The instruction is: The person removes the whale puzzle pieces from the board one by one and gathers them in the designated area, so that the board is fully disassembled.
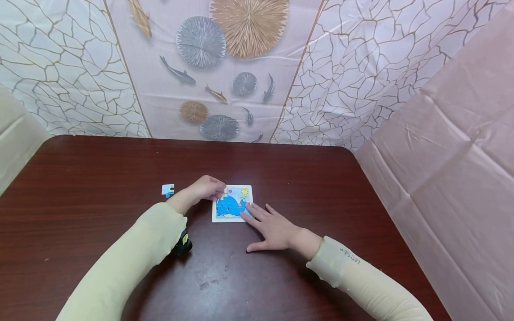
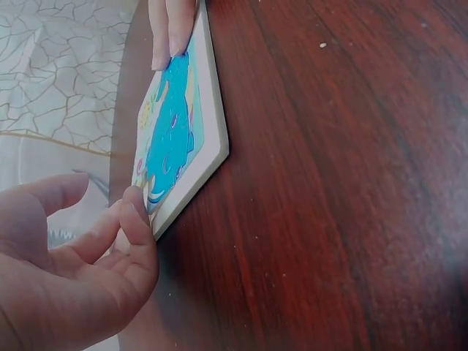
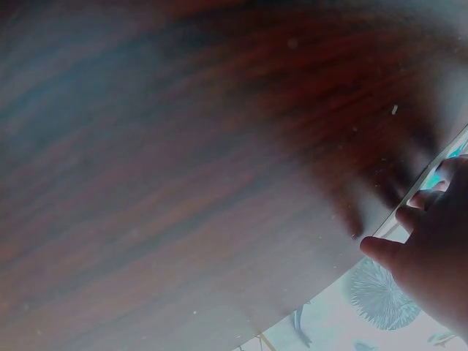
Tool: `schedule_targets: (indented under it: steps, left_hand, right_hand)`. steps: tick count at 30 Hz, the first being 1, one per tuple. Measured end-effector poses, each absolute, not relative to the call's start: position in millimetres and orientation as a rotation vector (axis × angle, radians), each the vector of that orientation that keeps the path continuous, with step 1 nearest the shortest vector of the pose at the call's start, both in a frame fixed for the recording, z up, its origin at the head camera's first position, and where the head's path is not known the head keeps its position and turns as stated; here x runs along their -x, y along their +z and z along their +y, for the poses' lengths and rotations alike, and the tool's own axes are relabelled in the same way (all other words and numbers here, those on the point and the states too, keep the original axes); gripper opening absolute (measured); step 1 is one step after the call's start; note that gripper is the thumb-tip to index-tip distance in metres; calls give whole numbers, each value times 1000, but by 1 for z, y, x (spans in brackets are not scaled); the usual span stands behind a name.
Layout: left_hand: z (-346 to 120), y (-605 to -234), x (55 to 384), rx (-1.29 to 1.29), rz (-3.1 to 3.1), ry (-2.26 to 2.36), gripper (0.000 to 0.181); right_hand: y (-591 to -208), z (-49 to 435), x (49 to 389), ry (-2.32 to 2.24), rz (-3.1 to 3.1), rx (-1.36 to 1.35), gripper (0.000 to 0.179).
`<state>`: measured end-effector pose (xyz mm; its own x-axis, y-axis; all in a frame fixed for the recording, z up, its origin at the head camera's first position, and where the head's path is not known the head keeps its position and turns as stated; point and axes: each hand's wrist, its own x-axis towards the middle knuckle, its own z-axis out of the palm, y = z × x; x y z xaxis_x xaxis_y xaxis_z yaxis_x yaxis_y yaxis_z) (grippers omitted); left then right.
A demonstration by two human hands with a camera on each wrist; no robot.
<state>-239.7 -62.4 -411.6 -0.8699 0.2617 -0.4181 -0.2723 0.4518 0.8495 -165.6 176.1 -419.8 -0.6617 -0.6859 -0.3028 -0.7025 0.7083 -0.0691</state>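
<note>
A jigsaw puzzle (image 1: 232, 206) with a blue whale and a yellow sun lies in a white frame on the table. My left hand (image 1: 206, 188) is at its far left corner. In the left wrist view, bent fingertips (image 2: 136, 212) meet that corner while another digit stays apart; I cannot tell whether they pinch a puzzle piece there. My right hand (image 1: 277, 229) lies spread, palm down, with its fingertips over the puzzle's right edge and the thumb out on the table. A loose puzzle piece (image 1: 167, 190) sits left of my left hand.
The dark wooden table (image 1: 100, 178) reaches back to a patterned curtain (image 1: 225, 80). A pink cloth wall (image 1: 445, 156) runs along the right side. A black wrist device (image 1: 183, 244) sits beneath my left sleeve.
</note>
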Motion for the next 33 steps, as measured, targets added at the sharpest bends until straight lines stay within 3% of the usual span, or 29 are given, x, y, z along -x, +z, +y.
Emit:
schedule_targets:
  steps: [20,33]
  left_hand:
    - [-43,-415,239,79,2430,1379,27]
    - [-43,-415,240,111,2420,1384,27]
  right_hand:
    - [-416,172,177,2,2639,1099,83]
    - [-418,164,186,-14,2621,963,87]
